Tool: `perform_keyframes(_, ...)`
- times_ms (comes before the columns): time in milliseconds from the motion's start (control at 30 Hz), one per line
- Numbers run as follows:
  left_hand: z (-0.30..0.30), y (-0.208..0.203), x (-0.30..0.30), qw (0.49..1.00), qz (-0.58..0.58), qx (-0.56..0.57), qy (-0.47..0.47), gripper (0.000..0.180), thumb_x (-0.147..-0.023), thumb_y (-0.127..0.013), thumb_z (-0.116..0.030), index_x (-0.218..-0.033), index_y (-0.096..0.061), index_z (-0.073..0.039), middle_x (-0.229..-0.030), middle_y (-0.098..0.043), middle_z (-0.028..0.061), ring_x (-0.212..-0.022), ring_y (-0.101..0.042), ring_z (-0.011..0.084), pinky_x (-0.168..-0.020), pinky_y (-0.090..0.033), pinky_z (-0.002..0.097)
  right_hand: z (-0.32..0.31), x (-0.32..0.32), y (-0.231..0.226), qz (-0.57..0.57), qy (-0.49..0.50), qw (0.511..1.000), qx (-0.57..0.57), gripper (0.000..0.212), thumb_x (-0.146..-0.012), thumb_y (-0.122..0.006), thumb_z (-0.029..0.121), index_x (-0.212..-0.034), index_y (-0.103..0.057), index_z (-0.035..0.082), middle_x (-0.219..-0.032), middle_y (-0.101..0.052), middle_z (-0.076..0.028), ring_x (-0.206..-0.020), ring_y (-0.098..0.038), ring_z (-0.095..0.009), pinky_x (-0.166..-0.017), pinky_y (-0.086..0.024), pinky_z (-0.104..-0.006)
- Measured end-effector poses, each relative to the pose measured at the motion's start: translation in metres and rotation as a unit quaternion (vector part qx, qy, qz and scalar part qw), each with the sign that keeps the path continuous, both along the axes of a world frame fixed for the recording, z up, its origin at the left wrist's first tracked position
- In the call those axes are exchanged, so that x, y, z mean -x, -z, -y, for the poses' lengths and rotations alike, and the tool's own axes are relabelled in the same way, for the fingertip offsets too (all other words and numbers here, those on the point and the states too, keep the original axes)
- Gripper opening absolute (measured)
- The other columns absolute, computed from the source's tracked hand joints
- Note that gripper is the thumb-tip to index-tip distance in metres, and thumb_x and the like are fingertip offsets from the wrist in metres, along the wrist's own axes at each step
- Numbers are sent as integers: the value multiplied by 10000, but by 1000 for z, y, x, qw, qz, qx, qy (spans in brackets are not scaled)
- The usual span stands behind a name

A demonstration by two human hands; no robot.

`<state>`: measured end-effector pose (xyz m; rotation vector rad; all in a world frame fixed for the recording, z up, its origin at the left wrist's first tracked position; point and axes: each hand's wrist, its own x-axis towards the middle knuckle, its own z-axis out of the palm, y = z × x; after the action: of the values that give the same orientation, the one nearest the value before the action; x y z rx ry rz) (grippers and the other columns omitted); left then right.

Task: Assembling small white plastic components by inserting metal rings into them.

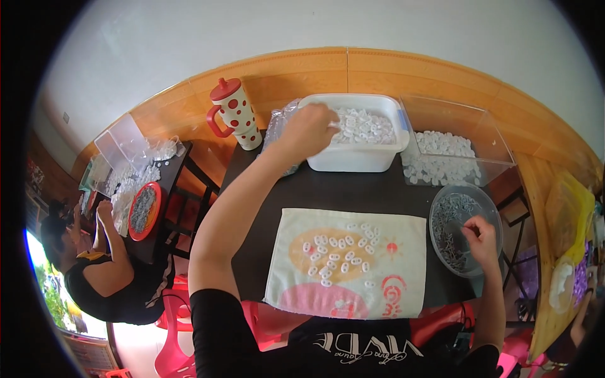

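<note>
My left hand (pixel 310 130) reaches over the left side of a white plastic tub (pixel 350 160). Its fingers are curled together above the small white plastic pieces (pixel 365 128) inside; whatever they hold is hidden. At the right, my right hand (pixel 481 238) dips into a clear round bowl (pixel 498 215) of thin grey metal pieces (pixel 452 242), perhaps screws or pins. Its fingertips are pressed together, and anything between them is too small to name. Between my arms, a printed cream cloth (pixel 403 252) carries several small white oval pieces with two dark spots each (pixel 332 257).
A clear open box (pixel 498 154) with white pieces stands right of the tub. A spotted tumbler (pixel 237 116) with a red lid and handle stands at the table's back left. Another person (pixel 110 271) works at a table to the left, beside a red tray (pixel 153 220).
</note>
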<state>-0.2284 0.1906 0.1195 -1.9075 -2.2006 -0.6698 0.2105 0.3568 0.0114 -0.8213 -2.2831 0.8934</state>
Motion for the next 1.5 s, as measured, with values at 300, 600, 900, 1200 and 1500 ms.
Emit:
perform_keyframes(300, -74, 32, 30, 971, -21, 228, -74, 583, -897, -674, -408, -1411, -523, -178, -1410, -457, 223, -1243, -500, 460, -1039, -407, 566, 6, 5, -6, 8, -8, 1000, 19, 62, -862, -611, -58, -898, -600, -8, -733, -545, -19, -705, -527, -70, -644, -422, -235)
perform_keyframes(600, -86, 52, 40, 996, 20, 61, -66, 325, -902, -667, -347, -1001, -714, -41, -995, -696, 225, -1003, -647, 403, -872, -518, 491, 5, 12, 2, 9, -15, 999, 36, 57, -887, -592, -48, -848, -579, -8, -736, -567, -20, -706, -556, -77, -640, -435, -230)
perform_keyframes(900, -84, 27, 22, 993, 57, -22, -102, 456, -866, -721, -414, -882, -696, 42, -808, -681, 234, -801, -664, 390, -779, -505, 462, 9, 1, -5, 8, -5, 1000, 17, 71, -869, -593, -69, -865, -573, -1, -746, -558, -17, -701, -543, -69, -630, -430, -230)
perform_keyframes(1200, -80, 11, 36, 854, 512, -6, -89, 255, -915, -726, -296, -963, -715, -46, -751, -649, 52, -571, -541, 125, -474, -377, 261, 11, 5, -3, -20, -6, 1000, 9, 95, -869, -596, -77, -909, -582, 8, -756, -553, 2, -703, -530, -50, -633, -425, -218)
perform_keyframes(1500, -78, 25, 59, 908, 407, 40, -88, 342, -912, -711, -320, -1100, -718, -35, -927, -726, 107, -748, -665, 211, -632, -485, 334, 15, 6, -5, -29, -20, 999, 19, 77, -870, -610, -60, -917, -610, 1, -757, -578, -3, -700, -549, -56, -626, -435, -221)
